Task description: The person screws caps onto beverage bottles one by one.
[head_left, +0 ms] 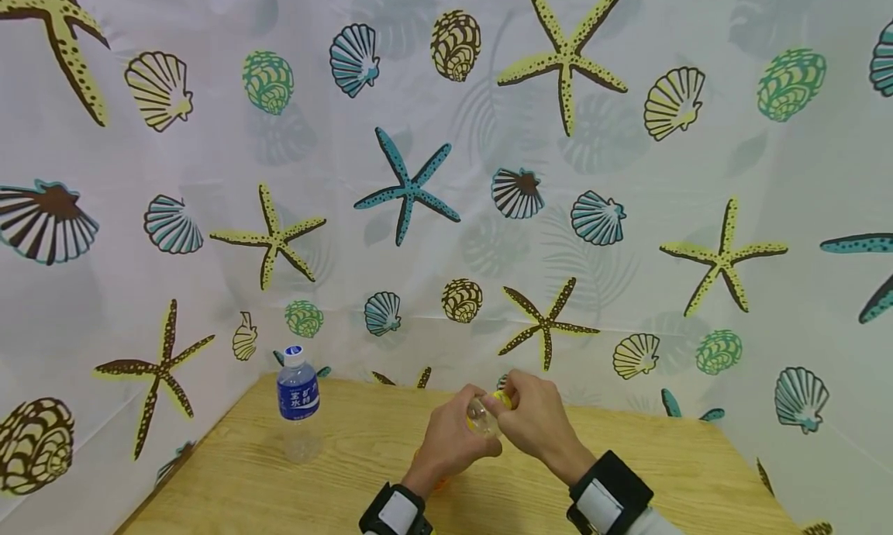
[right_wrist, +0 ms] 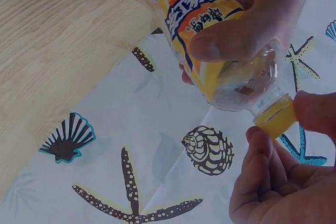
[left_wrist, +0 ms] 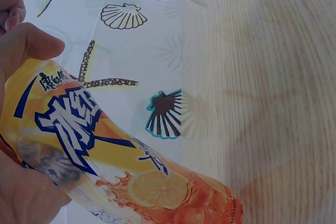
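Observation:
A plastic drink bottle (left_wrist: 121,150) with an orange and yellow label, printed with a lemon slice, lies tilted in my left hand (head_left: 452,436). The fingers and thumb of that hand wrap around its labelled upper body. My right hand (head_left: 540,417) pinches the yellow cap (right_wrist: 276,119) between thumb and fingers. In the right wrist view the cap sits on the bottle's neck, and the shoulder below it is see-through. From the head view, most of the bottle's body is hidden behind the left hand and forearm.
On the left of the wooden table (head_left: 363,457) stands an upright clear water bottle (head_left: 298,399) with a blue label and blue cap. A white curtain (head_left: 446,256) printed with shells and starfish hangs behind and beside the table. Each wrist wears a black strap.

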Demonstrator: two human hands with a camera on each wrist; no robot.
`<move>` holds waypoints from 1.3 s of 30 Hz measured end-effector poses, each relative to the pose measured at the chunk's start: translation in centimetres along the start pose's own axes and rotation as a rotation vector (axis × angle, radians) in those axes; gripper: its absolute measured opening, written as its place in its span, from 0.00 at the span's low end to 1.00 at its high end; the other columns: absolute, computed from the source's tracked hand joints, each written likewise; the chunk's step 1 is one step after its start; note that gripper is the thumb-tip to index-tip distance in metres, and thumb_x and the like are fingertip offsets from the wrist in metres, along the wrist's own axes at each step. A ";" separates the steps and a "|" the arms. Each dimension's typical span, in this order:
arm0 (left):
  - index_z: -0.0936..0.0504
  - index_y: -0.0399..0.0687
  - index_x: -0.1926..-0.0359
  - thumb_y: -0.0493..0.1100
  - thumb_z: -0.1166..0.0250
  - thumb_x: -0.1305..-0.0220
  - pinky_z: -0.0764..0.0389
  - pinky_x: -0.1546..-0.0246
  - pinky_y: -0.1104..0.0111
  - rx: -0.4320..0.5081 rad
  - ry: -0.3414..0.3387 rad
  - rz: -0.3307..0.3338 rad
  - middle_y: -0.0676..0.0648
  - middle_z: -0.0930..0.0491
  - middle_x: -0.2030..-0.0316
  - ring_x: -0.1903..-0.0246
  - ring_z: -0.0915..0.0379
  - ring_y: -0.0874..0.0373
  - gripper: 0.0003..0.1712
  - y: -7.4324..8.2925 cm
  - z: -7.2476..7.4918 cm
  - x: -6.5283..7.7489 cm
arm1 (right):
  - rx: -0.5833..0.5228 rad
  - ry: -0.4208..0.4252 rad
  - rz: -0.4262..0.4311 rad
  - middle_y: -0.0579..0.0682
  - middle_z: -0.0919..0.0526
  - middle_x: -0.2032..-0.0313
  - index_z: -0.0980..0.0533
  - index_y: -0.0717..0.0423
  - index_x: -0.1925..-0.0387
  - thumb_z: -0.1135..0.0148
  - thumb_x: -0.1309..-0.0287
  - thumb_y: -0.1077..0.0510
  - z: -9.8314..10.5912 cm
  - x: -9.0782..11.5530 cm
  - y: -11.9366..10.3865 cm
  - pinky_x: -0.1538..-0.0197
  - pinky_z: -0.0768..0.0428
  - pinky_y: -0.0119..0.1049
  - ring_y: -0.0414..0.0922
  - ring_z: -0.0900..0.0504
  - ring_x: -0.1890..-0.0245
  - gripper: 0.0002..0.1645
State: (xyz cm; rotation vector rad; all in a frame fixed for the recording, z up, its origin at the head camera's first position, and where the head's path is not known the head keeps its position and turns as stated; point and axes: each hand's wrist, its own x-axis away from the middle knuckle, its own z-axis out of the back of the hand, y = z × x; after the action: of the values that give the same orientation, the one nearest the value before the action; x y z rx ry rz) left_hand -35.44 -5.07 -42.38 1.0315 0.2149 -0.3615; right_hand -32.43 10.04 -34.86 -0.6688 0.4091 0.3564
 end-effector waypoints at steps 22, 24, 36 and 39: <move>0.23 0.60 0.46 0.46 0.25 0.60 0.26 0.72 0.67 -0.039 -0.010 -0.025 0.56 0.19 0.66 0.70 0.27 0.63 0.34 0.4 -0.5 -0.1 | 0.106 0.122 0.042 0.39 0.50 0.86 0.46 0.47 0.89 0.37 0.36 0.49 -0.8 0.3 1.4 0.79 0.53 0.30 0.36 0.53 0.85 0.34; 0.23 0.60 0.46 0.46 0.25 0.59 0.26 0.72 0.67 -0.040 -0.011 -0.021 0.55 0.19 0.66 0.70 0.27 0.63 0.34 0.4 -0.6 -0.1 | 0.124 0.115 0.028 0.38 0.50 0.87 0.46 0.47 0.89 0.37 0.36 0.47 -0.8 0.3 1.4 0.80 0.53 0.30 0.36 0.53 0.85 0.34; 0.23 0.62 0.45 0.46 0.24 0.59 0.24 0.66 0.66 -0.062 0.009 -0.033 0.58 0.18 0.60 0.64 0.26 0.63 0.35 0.3 -0.6 0.0 | 0.077 -0.034 -0.007 0.49 0.17 0.67 0.21 0.57 0.64 0.32 0.39 0.43 0.4 0.2 0.4 0.66 0.22 0.41 0.45 0.20 0.68 0.21; 0.23 0.61 0.49 0.45 0.24 0.59 0.24 0.67 0.67 -0.056 0.017 -0.035 0.58 0.18 0.62 0.65 0.25 0.63 0.31 0.0 -0.5 -0.1 | 0.044 -0.053 0.033 0.52 0.14 0.59 0.19 0.57 0.56 0.27 0.43 0.50 0.5 0.3 0.0 0.57 0.19 0.46 0.47 0.18 0.60 0.18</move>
State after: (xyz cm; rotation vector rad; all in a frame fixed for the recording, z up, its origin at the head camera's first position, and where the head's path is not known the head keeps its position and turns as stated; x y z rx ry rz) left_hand -35.48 -4.60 -42.59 0.9763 0.2570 -0.3770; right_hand -32.00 10.43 -34.65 -0.6087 0.3769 0.3948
